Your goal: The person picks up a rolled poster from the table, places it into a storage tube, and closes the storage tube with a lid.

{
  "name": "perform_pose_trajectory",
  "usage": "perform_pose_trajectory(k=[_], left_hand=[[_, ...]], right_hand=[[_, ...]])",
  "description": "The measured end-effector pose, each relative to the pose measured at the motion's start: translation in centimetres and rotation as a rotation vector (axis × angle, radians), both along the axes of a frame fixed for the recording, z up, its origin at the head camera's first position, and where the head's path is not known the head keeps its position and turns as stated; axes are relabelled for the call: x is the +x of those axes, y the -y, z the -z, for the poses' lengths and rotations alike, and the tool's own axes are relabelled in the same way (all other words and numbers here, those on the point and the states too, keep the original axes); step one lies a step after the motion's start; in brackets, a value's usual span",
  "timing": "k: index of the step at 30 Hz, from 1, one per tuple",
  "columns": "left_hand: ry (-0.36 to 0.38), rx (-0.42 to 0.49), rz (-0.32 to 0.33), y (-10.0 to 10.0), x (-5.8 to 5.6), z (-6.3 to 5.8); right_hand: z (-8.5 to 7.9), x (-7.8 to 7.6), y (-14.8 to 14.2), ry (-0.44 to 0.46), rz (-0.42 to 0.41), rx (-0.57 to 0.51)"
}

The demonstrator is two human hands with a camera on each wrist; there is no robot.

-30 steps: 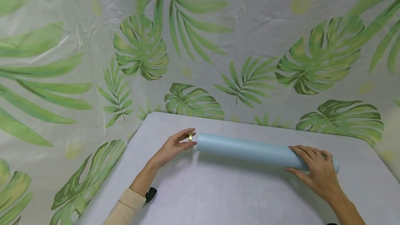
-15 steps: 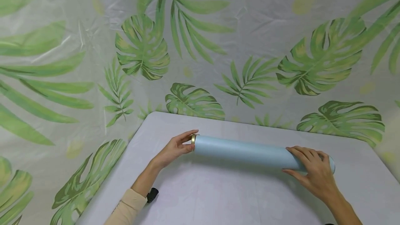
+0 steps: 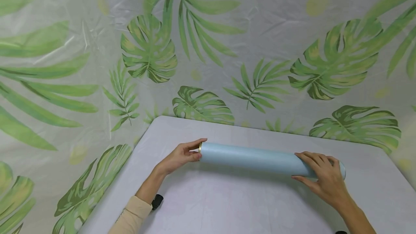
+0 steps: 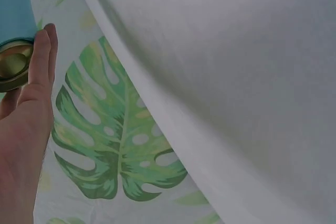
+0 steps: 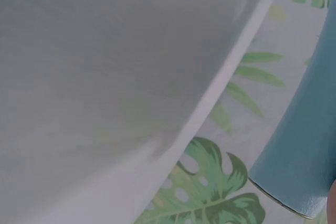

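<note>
A long light blue tube (image 3: 247, 158) is held almost level over the white table (image 3: 240, 205), tilting down a little toward the right. My right hand (image 3: 328, 178) grips it from above near its right end, thumb on the near side and fingers on the far side. On the tube's left end sits a round gold lid (image 3: 200, 151), pinched between thumb and fingers of my left hand (image 3: 177, 159). Seen from the left wrist, the lid (image 4: 14, 66) has a recessed middle and lies flush against the blue wall.
Behind the table hangs a pale sheet printed with green leaves (image 3: 201, 105), which also runs down the left side. A black wrist device (image 3: 157, 202) shows beside the left sleeve (image 3: 134, 212).
The gold lid, held just off the tube's left end a second ago, has met that end and gone further onto it. The tube and right hand have shifted slightly left.
</note>
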State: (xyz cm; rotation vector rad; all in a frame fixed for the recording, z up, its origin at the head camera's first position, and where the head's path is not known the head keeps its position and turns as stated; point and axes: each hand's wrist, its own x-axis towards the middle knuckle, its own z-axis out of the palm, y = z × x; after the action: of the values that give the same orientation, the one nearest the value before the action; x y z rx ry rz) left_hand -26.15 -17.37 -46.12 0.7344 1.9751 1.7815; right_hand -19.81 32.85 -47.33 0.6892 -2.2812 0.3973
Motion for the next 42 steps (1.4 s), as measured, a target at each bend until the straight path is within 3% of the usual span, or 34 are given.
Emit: perform_pose_trajectory(k=[12, 19, 22, 28, 36, 42], left_hand=[[-0.029, -0.017, -0.015, -0.5, 0.1, 0.0], [-0.095, -0.100, 0.041, -0.7, 0.2, -0.3], [-0.124, -0.128, 0.050, -0.8, 0.3, -0.2], [-0.117, -0.130, 0.086, -0.7, 0.3, -0.1], [-0.061, -0.161, 0.106, 1.7, 0.2, -0.9], [-0.085, -0.078, 0.088, 1.8, -0.4, -1.0]], right_hand=[[-0.4, 0.1, 0.2, -0.057, -0.023, 0.004], [-1.1, 0.1, -0.2, -0.125, -0.026, 0.051], [-0.9, 0.2, -0.3, -0.113, -0.030, 0.045], [-0.3, 0.4, 0.2, -0.113, -0.051, -0.002], [-0.5, 0.0, 1.7, -0.042, -0.056, 0.013], [-1.2, -0.4, 1.8, -0.035, -0.056, 0.030]])
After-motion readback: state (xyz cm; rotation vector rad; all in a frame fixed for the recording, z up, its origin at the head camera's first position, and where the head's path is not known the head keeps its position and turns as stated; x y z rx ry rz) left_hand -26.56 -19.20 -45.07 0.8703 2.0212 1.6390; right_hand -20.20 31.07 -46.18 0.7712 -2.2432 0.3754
